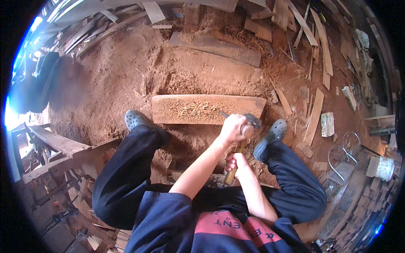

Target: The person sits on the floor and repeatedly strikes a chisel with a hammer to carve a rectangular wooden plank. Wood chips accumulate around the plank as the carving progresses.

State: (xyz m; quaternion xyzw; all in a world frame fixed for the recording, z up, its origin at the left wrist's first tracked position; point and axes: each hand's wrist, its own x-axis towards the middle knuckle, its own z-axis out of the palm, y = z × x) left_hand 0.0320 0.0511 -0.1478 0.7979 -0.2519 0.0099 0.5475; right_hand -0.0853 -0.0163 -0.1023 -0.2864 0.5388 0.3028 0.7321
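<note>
A thick wooden board [185, 110] lies across the red dirt between my feet, its upper face pitted with rows of small gouges and raised chips. Over its right part is the dark metal head [255, 121] of a hammer-like tool, a thin pointed end showing on the far side of my hand. My left hand [237, 129] is closed around the tool just below the head. Lower on the wooden handle [230, 176], nearer my body, my right hand [237, 164] is wrapped round it. Whether the point touches the board, I cannot tell.
My feet in grey clogs [137, 119] flank the board. A dusty plank [217, 48] lies beyond it. Loose wood strips [314, 116], a pale block [327, 124] and a wire rack [344, 156] are on the right. A wooden frame [59, 141] stands at left.
</note>
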